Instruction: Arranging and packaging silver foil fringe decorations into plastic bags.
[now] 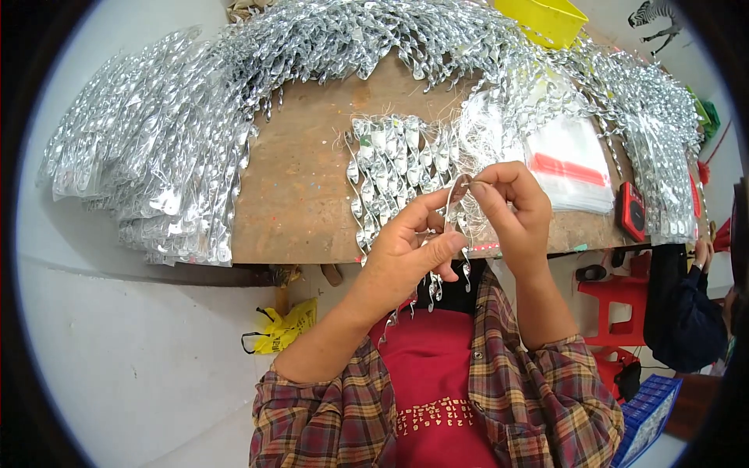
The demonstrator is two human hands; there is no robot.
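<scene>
My left hand is closed around a shiny silver twisted strip, which stands up past the thumb. At the strip's upper end, my right hand pinches with thumb and forefinger; a small fitting or thread there is too fine to make out. Just beyond the hands lies a spread of silver spiral strips, some hanging over the table's near edge. Thin pale strings tangle to their right. Beside these is a stack of clear plastic bags with a red band.
Large heaps of silver spirals cover the left and far sides of the wooden table. A yellow bin stands at the back. A red device lies at the right. A person sits beyond a red stool.
</scene>
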